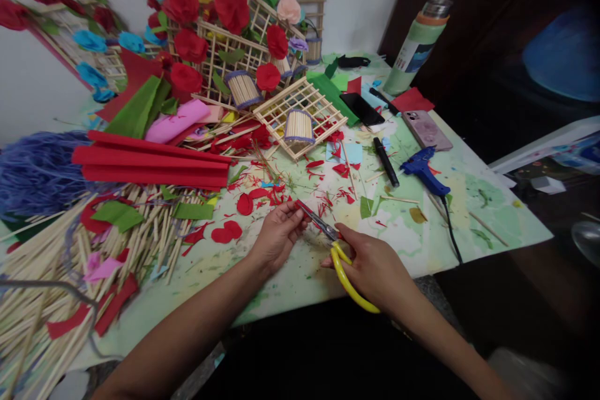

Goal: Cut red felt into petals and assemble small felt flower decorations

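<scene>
My right hand [375,262] grips yellow-handled scissors [349,278], their metal blades angled up and left. The blade tips meet the fingertips of my left hand [280,234], where a bit of red paper [300,204] shows in a pinch; most of it is hidden by the fingers. Red paper petals [227,232] lie on the table left of my left hand. Thin red scraps [323,205] are scattered just beyond the blades. Farther back is a small lattice of wooden sticks [323,100] with a little stick basket [299,126] on it.
Loose sticks [140,250] and folded red paper [154,162] crowd the left side. Paper flowers [187,44] on lattices lean against the wall. To the right are a blue glue gun [424,170] with its cord, a black marker [385,162], phones [425,130] and a green bottle [415,50].
</scene>
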`<state>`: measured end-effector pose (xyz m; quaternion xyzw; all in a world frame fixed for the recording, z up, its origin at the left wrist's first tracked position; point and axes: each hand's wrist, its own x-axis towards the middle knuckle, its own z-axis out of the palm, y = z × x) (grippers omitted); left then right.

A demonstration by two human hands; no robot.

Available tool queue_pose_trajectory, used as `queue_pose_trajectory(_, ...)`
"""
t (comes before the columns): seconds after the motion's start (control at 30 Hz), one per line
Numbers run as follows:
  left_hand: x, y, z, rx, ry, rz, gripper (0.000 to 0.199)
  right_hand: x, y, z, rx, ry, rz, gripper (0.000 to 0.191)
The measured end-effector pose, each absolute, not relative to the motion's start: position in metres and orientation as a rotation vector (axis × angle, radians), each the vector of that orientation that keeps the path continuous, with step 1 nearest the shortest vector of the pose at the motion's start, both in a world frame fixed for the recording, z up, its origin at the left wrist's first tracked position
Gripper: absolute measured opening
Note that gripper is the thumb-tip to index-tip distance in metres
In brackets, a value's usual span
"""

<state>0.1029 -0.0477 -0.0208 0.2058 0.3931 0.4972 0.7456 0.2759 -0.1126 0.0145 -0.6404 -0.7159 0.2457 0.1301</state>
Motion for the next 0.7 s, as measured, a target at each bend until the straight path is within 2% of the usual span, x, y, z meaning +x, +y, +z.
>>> queue_pose_trajectory(0.27,0.1025,-0.047,-0.0194,0.446,0.877,1.091,0.024,0.2769,-0.1133,0.0112,-1.841,-2.084,0.736,0.038)
queue_pose_trajectory(0.7,0.1016,-0.0474,-0.0197,0.544,0.95,1.065,0.026,0.2791,-0.1134,0.0139,-1.874,-2.098,0.708,0.042)
